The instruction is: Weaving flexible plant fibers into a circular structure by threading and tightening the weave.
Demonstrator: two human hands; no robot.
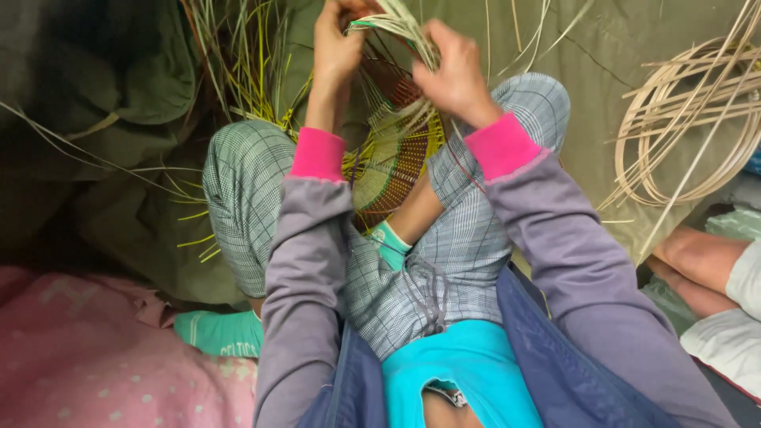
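Seen from above, seated cross-legged on an olive cloth (634,47), knees in grey checked trousers (246,182) spread apart. Between the knees, a half-woven basket (392,162), round base in bands of brown, green and yellow, tilted up toward the hands, with loose pale strands (404,28) rising from its rim. Left hand (337,47) raised at the basket's upper left edge, grip closed on a few of those strands near a green one. Right hand (456,75) just right of it, back toward the camera, grip pinched shut on the same bundle of strands; fingertips hidden behind the bundle. Both wrists in pink cuffs under purple-grey sleeves. Hands near each other, not touching.

Behind the left knee, a spray of yellow-green stalks (238,63) fanned over the cloth. Well apart at far right, a coil of pale cane (682,127) lying flat. At lower right, another person's bare legs (697,265). At lower left, a pink dotted fabric (95,357).
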